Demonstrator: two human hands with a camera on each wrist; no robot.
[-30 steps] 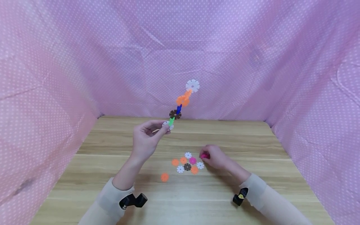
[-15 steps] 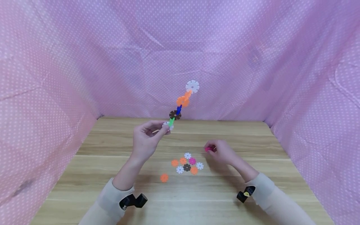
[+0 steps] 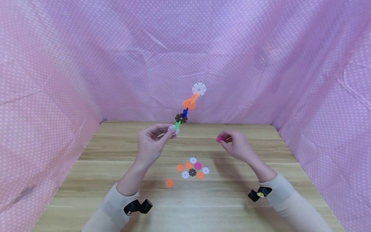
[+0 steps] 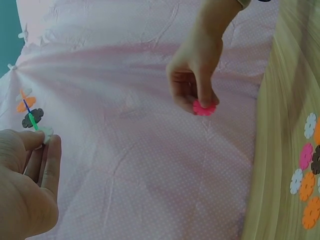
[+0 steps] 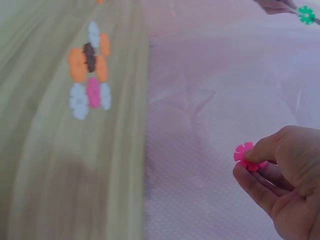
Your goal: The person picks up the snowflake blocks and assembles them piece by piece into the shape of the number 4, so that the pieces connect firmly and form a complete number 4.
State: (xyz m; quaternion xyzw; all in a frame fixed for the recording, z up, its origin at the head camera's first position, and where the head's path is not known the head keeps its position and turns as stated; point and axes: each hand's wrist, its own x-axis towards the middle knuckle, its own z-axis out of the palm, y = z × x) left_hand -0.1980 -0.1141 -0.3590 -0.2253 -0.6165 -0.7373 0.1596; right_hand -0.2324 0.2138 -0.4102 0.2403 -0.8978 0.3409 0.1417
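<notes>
My left hand (image 3: pixel 152 143) pinches the white disc (image 3: pixel 173 130) at the near end of a chain of slotted snowflake discs. From there the chain rises away to the right: a green disc (image 3: pixel 177 125), a brown disc (image 3: pixel 181 118), a blue disc (image 3: pixel 185 112), orange discs (image 3: pixel 189 104) and a white disc (image 3: pixel 199 89) at the far end. Raised above the table on the right, my right hand (image 3: pixel 236 145) pinches a pink disc (image 3: pixel 220 139) between thumb and fingers. In the right wrist view the pink disc (image 5: pixel 245 156) shows its notched edge beyond the thumb.
Loose discs lie in a cluster on the wooden table (image 3: pixel 116 174), among them a brown disc (image 3: pixel 192 172), a pink disc (image 3: pixel 198 165) and several white and orange ones. One orange disc (image 3: pixel 169 183) lies apart, nearer the front. Pink dotted cloth (image 3: pixel 145 64) encloses the back and sides.
My right hand has lifted the pink disc up from beside the cluster, moving away from me and slightly right. The left hand and its chain have stayed almost still.
</notes>
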